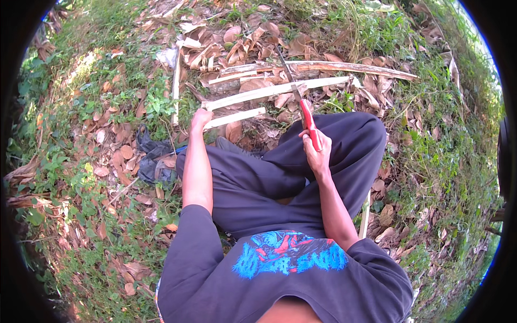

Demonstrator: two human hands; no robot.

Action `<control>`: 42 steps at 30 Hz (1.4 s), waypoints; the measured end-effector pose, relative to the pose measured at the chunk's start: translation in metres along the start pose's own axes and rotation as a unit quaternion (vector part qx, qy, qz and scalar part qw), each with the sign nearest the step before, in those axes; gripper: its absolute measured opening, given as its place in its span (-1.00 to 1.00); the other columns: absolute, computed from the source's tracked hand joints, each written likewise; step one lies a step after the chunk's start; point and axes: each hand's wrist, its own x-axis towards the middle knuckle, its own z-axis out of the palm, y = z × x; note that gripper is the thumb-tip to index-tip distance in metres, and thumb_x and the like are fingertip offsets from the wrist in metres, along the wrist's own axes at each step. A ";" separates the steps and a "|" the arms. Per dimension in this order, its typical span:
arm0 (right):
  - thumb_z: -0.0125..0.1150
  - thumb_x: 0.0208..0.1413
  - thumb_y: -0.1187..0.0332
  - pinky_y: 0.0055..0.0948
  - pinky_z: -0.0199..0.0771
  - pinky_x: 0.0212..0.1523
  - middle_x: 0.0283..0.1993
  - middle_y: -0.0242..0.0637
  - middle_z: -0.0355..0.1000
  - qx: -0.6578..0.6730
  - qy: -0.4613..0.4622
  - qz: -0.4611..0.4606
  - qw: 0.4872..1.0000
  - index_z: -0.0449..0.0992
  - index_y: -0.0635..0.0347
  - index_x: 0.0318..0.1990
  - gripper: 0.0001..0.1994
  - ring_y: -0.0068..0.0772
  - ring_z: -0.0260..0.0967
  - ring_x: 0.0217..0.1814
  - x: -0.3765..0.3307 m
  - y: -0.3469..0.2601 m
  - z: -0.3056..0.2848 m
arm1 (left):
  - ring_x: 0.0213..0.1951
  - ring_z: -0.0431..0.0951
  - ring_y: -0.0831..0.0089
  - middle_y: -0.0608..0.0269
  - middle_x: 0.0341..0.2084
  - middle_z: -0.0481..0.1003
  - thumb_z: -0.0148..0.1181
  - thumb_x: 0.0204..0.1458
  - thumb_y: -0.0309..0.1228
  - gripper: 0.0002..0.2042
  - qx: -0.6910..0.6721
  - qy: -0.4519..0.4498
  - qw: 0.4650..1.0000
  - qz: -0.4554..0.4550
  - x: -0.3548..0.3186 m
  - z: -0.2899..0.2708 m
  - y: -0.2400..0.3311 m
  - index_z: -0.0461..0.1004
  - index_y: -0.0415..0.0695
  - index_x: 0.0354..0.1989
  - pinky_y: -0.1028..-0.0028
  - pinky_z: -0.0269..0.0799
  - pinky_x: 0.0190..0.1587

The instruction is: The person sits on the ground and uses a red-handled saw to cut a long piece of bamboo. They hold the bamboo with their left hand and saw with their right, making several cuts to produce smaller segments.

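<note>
My left hand (201, 118) is closed round the left end of a long pale wood strip (274, 91). A shorter pale strip (237, 117) lies just below it, beside the same hand. My right hand (316, 149) grips the red handle (307, 119) of what looks like a pruning saw, its narrow dark blade (289, 74) pointing up and away. In the picture the blade crosses over the long strip right of its middle; whether it touches is not clear. Beyond lies a rougher, bark-edged strip (350, 67).
I sit cross-legged on ground covered with dry leaves (126, 152) and grass. A dark crumpled cloth or bag (153, 159) lies left of my leg. Another thin strip (176, 86) lies at the far left, and one more (365, 218) beside my right forearm.
</note>
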 end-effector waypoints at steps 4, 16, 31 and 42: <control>0.12 0.13 0.50 -0.57 0.19 -0.54 -0.63 -0.50 0.32 -0.008 -0.003 0.008 1.000 0.58 0.34 -0.33 -0.88 -0.74 0.17 -0.60 -0.001 0.003 0.001 | 0.09 0.57 0.05 -0.17 0.01 0.55 0.28 -0.06 -0.14 -0.49 0.027 -0.032 0.999 0.008 0.002 0.014 0.012 0.58 -0.27 0.00 0.23 0.44 0.14; 0.13 0.11 0.50 -0.54 0.21 -0.54 -0.63 -0.46 0.32 -0.027 -0.020 0.021 0.999 0.58 0.32 -0.34 -0.89 -0.71 0.19 -0.61 0.008 0.031 0.015 | 0.10 0.55 0.03 -0.14 0.03 0.55 0.28 -0.02 -0.09 -0.45 -0.068 -0.030 0.996 0.055 -0.006 0.007 0.016 0.53 -0.15 0.12 0.21 0.42 0.15; 0.11 0.24 0.50 -0.70 0.09 -0.62 -0.60 -0.64 0.24 -0.008 -0.021 0.024 0.999 0.55 0.27 -0.29 -0.90 -0.83 0.10 -0.65 0.008 0.046 0.021 | 0.16 0.50 0.00 -0.07 0.09 0.52 0.25 -0.06 -0.10 -0.46 -0.035 0.012 0.999 0.021 -0.004 0.019 0.017 0.53 0.04 0.16 0.22 0.40 0.21; 0.13 0.26 0.45 -0.68 0.08 -0.63 -0.61 -0.59 0.24 0.047 0.013 0.018 0.999 0.54 0.34 -0.25 -0.87 -0.79 0.10 -0.67 0.001 0.018 0.013 | -0.03 0.59 -0.08 -0.19 -0.09 0.58 0.15 -0.01 -0.24 -0.55 -0.168 0.126 0.975 0.071 -0.050 -0.015 0.040 0.54 -0.19 0.05 0.13 0.48 0.07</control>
